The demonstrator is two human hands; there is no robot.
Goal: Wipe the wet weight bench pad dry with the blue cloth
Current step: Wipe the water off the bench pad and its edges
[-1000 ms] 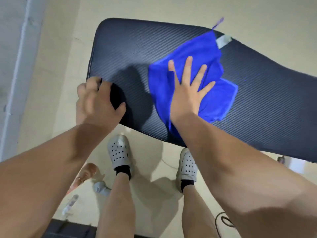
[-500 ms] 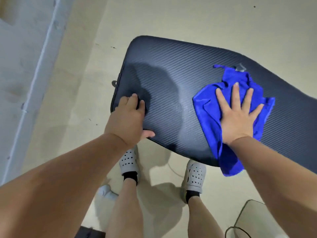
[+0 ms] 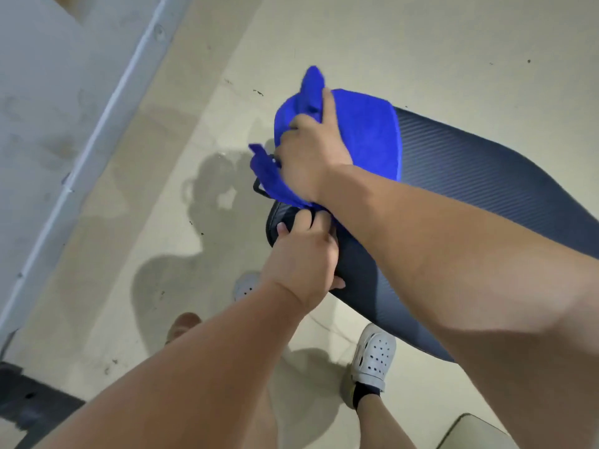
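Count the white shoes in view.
2. One white shoe stands on the floor below the bench pad, in plain view. The other shoe peeks out beside the left hand, mostly hidden by that wrist.

blue cloth [image 3: 366, 131]: bunched over pad's end | bench pad [image 3: 470, 189]: dark, ribbed; wetness unclear
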